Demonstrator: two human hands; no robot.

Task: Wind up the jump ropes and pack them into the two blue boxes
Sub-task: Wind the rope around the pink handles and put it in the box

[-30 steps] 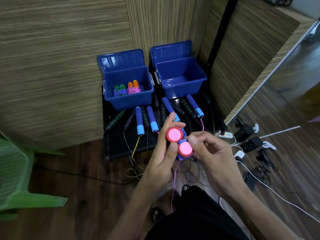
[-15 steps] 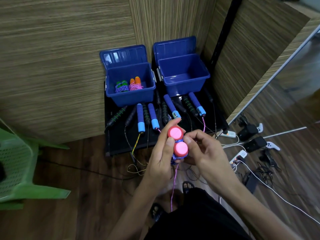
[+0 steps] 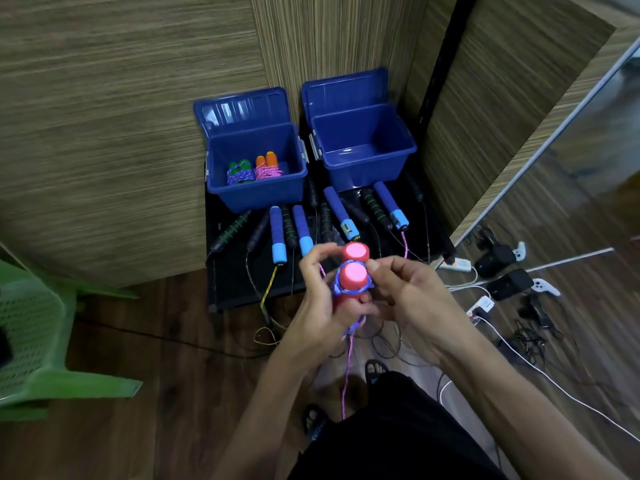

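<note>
Winding step: left hand [image 3: 320, 306] gripped 2 pink handles [image 3: 353, 268]; right hand [image 3: 407, 296] pinched rope [image 3: 348, 358] at 3 o'clock. Next: finish wraps.

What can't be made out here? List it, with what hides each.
- Head view: lower part of the pink handles, covered by the left hand and right hand.
- Head view: floor of the left blue box, hidden by its front wall.
- Head view: green chair, cut off by the left edge.
- Head view: display on one blue handle, too small.

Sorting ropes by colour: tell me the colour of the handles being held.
Pink handles, wound with purple cord, gripped by the left hand; head view.
</note>
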